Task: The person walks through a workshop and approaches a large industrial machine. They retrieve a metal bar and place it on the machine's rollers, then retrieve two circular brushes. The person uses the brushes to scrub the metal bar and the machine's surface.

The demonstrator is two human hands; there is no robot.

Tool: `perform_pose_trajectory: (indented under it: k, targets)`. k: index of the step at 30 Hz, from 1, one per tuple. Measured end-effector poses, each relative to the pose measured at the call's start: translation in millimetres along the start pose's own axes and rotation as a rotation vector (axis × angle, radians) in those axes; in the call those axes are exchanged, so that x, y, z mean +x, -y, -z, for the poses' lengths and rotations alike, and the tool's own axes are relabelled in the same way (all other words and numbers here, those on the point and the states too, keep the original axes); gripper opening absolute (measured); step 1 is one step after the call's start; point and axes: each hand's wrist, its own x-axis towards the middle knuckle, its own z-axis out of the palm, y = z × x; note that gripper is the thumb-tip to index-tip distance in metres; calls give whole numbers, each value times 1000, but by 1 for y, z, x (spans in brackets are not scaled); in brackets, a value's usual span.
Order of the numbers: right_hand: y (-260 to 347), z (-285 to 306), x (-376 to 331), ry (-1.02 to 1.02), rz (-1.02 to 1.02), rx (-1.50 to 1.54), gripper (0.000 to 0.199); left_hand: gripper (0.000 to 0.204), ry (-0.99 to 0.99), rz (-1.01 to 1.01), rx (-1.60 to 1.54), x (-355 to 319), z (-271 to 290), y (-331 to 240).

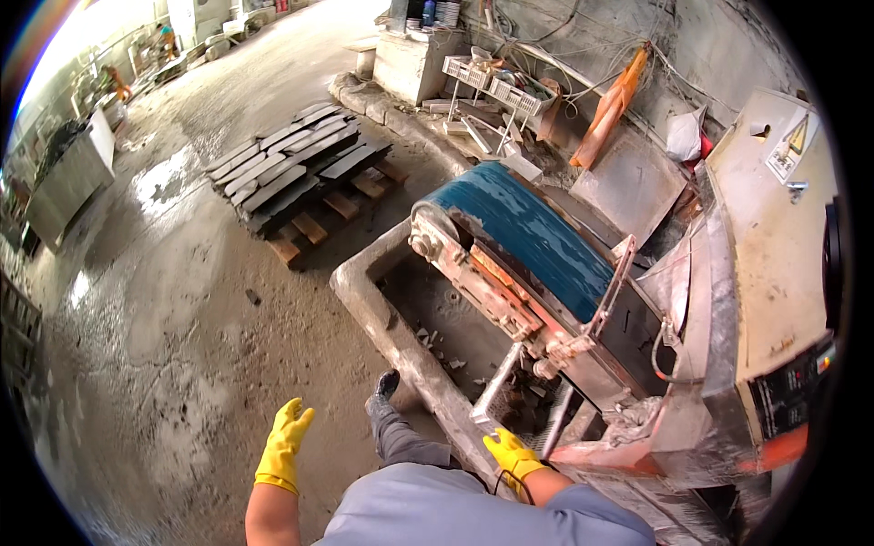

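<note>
Both of my hands wear yellow rubber gloves. My left hand (285, 444) hangs over the floor at the lower left, its fingers apart and nothing in them. On the other side of my body, my right hand (513, 453) is open too, next to a pale metal bar (498, 387) at the corner of the machine. I cannot tell whether it touches the bar. Beyond it stands a conveyor-like machine with a wide, wet blue belt (528, 232) on a rusty orange frame (496, 282). A low concrete curb (364, 296) runs around the basin under the belt.
Grey stone slabs (291, 159) lie in rows on a wooden pallet (309, 227) ahead. A beige control cabinet (765, 237) rises at the right. White crates (514, 94) and an orange cloth (614, 105) are by the back wall. The concrete floor (164, 337) is wet in patches.
</note>
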Motion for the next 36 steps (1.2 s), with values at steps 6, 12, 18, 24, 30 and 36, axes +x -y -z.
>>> perform_pose_trajectory:
  k: [6, 12, 18, 24, 30, 36]
  targets:
    - [62, 35, 67, 75, -179, -64, 90, 67, 0, 115, 177, 101, 53, 29]
    - [227, 125, 208, -370, 295, 205, 83, 60, 101, 281, 522, 141, 114, 82]
    - [407, 224, 370, -783, 524, 201, 87, 37, 463, -90, 786, 238, 126, -5]
    - [493, 305, 516, -835, 106, 83, 94, 61, 135, 210, 149, 416, 116, -193]
    - [568, 350, 509, -261, -457, -29, 113, 49, 215, 327, 601, 493, 202, -318]
    - [565, 348, 519, -98, -488, -66, 126, 54, 250, 308, 788, 559, 268, -441]
